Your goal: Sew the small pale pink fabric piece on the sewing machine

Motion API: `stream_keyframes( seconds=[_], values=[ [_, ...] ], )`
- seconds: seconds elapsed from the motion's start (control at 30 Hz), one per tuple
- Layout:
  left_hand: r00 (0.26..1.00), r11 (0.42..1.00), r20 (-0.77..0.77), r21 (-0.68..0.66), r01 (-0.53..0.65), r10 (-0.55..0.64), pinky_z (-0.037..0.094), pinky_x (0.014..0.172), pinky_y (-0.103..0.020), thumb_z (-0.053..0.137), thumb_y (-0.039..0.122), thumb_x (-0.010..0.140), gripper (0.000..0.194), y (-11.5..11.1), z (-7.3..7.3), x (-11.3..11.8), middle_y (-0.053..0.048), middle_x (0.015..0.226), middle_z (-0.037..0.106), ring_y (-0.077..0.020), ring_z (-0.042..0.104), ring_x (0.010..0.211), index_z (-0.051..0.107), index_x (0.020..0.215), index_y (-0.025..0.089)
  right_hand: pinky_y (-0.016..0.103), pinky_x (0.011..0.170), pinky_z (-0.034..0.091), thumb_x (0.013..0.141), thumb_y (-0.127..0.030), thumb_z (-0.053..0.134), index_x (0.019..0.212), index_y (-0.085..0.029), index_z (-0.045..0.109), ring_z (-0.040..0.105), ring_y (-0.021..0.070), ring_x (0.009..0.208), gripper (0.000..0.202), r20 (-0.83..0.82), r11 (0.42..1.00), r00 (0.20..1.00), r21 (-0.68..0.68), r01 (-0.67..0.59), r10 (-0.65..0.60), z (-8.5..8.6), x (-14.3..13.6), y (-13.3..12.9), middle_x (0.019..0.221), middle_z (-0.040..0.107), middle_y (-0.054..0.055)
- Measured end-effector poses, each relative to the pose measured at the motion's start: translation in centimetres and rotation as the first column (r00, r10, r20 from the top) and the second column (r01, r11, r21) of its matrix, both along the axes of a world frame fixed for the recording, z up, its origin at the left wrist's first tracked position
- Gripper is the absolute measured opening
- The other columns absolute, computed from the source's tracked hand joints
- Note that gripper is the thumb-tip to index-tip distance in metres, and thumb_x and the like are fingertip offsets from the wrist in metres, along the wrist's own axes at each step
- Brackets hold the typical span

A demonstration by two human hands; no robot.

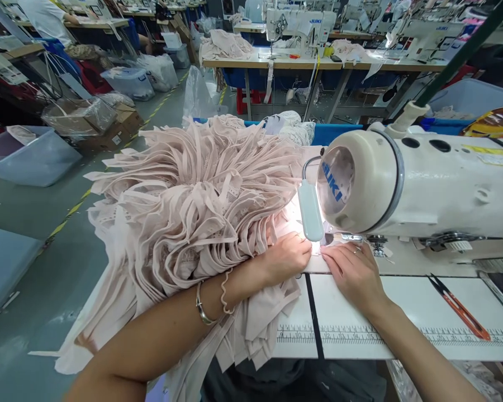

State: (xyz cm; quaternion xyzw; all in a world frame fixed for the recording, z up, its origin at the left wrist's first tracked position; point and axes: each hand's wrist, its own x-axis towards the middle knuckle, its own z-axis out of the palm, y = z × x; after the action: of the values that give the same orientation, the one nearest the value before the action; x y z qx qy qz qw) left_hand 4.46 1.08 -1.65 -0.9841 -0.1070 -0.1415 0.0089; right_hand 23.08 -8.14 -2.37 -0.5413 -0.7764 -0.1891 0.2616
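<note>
A white sewing machine [360, 178] stands on the right, its lamp [310, 209] lighting the stitching spot. Beside that spot, my left hand [288, 258] is closed in a pinch on the edge of pale pink fabric [317, 247]. My right hand [354, 273] lies across from it, fingertips together on the same fabric near the presser foot. Glare and my fingers hide most of the piece. A big heap of pale pink fabric pieces [188, 206] spreads left of the machine, partly under my left forearm, and hangs over the table's front edge.
Orange-handled thread snips [459, 307] lie on the white table [352, 346], right of my right hand. A dark green pole [465, 56] slants above the machine. Plastic bins [31, 156] stand on the floor at left. Another sewing table [235, 63] is ahead.
</note>
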Motion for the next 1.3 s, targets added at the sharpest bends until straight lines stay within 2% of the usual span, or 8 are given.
stream_keyframes(
  seconds=[0.23, 0.33, 0.53, 0.67, 0.77, 1.0, 1.13, 1.3],
  values=[
    [0.996, 0.998, -0.075, -0.038, -0.04, 0.037, 0.04, 0.062, -0.026, 0.039, -0.004, 0.093, 0.035, 0.1, 1.0, 0.3, -0.003, 0.073, 0.058, -0.013, 0.049, 0.064, 0.061, 0.072, 0.013, 0.033, 0.09, 0.041, 0.092, -0.009, 0.056, 0.093, -0.018, 0.066, 0.068, 0.0162, 0.08, 0.013, 0.003, 0.999, 1.0, -0.033, -0.006, 0.006, 0.1, -0.1, -0.1, 0.084, 0.075, 0.001],
    [0.996, 1.0, -0.09, -0.008, -0.013, 0.012, 0.04, 0.062, -0.027, 0.041, -0.003, 0.092, 0.032, 0.1, 1.1, 0.1, -0.006, 0.078, 0.061, -0.0141, 0.05, 0.066, 0.063, 0.075, 0.012, 0.033, 0.089, 0.042, 0.089, -0.006, 0.056, 0.094, -0.018, 0.066, 0.068, 0.0162, 0.079, 0.017, -0.031, 0.999, 0.999, -0.027, -0.039, 0.038, 0.4, -0.1, -0.2, 0.084, 0.075, 0.001],
    [0.998, 1.0, -0.065, -0.002, 0.026, -0.026, 0.038, 0.062, -0.028, 0.04, -0.006, 0.089, 0.032, 0.1, 0.9, 0.1, -0.006, 0.076, 0.058, -0.0143, 0.048, 0.063, 0.06, 0.07, 0.012, 0.035, 0.093, 0.045, 0.083, -0.002, 0.049, 0.11, -0.022, 0.07, 0.068, 0.0162, 0.084, 0.039, -0.097, 0.987, 0.985, -0.063, -0.148, 0.142, 0.4, 0.5, -0.6, 0.091, 0.075, 0.0],
    [0.998, 0.999, -0.066, -0.034, -0.005, 0.003, 0.037, 0.062, -0.028, 0.041, -0.007, 0.087, 0.033, 0.0, 0.6, 0.3, -0.003, 0.068, 0.052, -0.0136, 0.046, 0.062, 0.056, 0.066, 0.013, 0.04, 0.094, 0.044, 0.083, -0.006, 0.049, 0.112, -0.023, 0.071, 0.067, 0.0179, 0.085, 0.041, -0.075, 0.984, 0.986, -0.094, -0.153, 0.146, 0.2, 0.5, -0.7, 0.094, 0.075, 0.002],
    [0.998, 0.998, -0.057, -0.056, 0.01, -0.013, 0.037, 0.064, -0.028, 0.041, -0.005, 0.089, 0.032, 0.0, 0.5, 0.3, -0.004, 0.071, 0.053, -0.014, 0.048, 0.065, 0.054, 0.066, 0.014, 0.042, 0.093, 0.043, 0.085, -0.007, 0.05, 0.108, -0.022, 0.072, 0.065, 0.0194, 0.088, 0.036, -0.044, 0.985, 0.991, -0.114, -0.133, 0.129, 0.2, 0.3, -0.7, 0.094, 0.074, 0.003],
    [0.997, 0.992, 0.01, -0.094, -0.081, 0.082, 0.044, 0.078, -0.033, 0.035, 0.004, 0.098, 0.029, 0.0, 1.0, -0.5, -0.008, 0.089, 0.061, -0.0193, 0.056, 0.086, 0.058, 0.083, 0.013, 0.036, 0.084, 0.043, 0.088, -0.001, 0.047, 0.094, -0.024, 0.075, 0.06, 0.0164, 0.081, 0.036, -0.115, 0.993, 0.993, -0.107, -0.05, 0.038, 0.0, -0.1, -0.3, 0.088, 0.071, 0.002],
    [0.999, 0.995, 0.001, -0.083, -0.046, 0.047, 0.045, 0.09, -0.034, 0.036, 0.005, 0.099, 0.024, -0.3, 0.8, -1.5, -0.008, 0.105, 0.064, -0.0211, 0.058, 0.1, 0.058, 0.098, 0.013, 0.033, 0.083, 0.045, 0.089, -0.002, 0.046, 0.09, -0.025, 0.076, 0.061, 0.0136, 0.074, 0.038, -0.145, 0.995, 0.989, -0.089, -0.055, 0.042, 0.0, 0.2, -0.3, 0.081, 0.067, 0.0],
    [0.998, 0.992, 0.015, -0.109, -0.056, 0.058, 0.045, 0.096, -0.034, 0.039, 0.008, 0.101, 0.02, -0.5, 0.4, -1.6, -0.01, 0.113, 0.064, -0.022, 0.057, 0.11, 0.057, 0.109, 0.012, 0.033, 0.091, 0.048, 0.089, -0.003, 0.046, 0.093, -0.028, 0.077, 0.068, 0.015, 0.094, 0.04, -0.136, 0.991, 0.991, -0.132, -0.026, 0.007, -0.4, 0.7, -0.6, 0.103, 0.074, 0.0]
  ],
)
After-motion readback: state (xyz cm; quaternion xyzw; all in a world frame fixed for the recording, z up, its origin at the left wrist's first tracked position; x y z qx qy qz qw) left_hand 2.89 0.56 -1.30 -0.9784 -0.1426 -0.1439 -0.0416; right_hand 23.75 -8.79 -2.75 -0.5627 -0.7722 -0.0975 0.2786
